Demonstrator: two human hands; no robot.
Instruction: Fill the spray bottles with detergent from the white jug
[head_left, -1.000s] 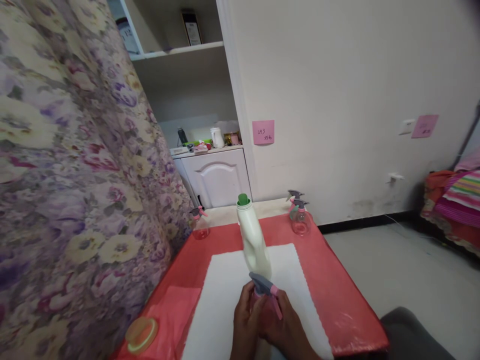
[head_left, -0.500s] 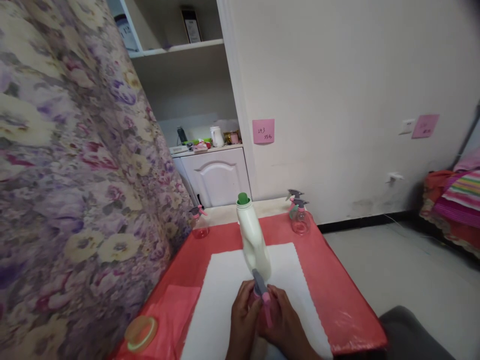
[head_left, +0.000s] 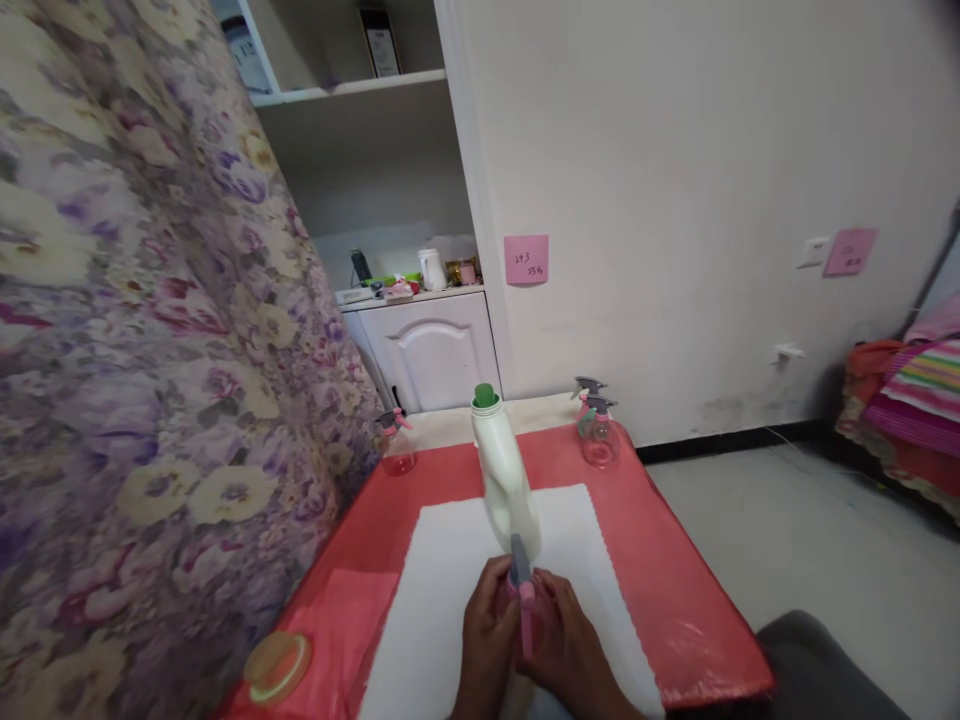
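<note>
Both hands are closed around a spray bottle (head_left: 526, 600) with a grey and pink trigger head, low over the white cloth (head_left: 427, 600). My left hand (head_left: 486, 620) grips it from the left, fingers up by the collar. From the other side my right hand (head_left: 570, 640) wraps the bottle's body, most of which the hands hide. Just beyond them stands a pale green jug (head_left: 501, 470) without its cap; a green piece (head_left: 484, 396) shows at or behind its mouth.
One clear spray bottle (head_left: 397, 445) stands at the table's back left, and others (head_left: 600, 440) at the back right. A round lid-like thing (head_left: 277, 668) lies front left on the red table cover (head_left: 675, 600). A floral curtain (head_left: 187, 400) hangs along the left.
The trigger head in my hands has turned slightly, its pink lever now pointing more straight toward me. Both hands keep their hold. The view has shifted a little.
</note>
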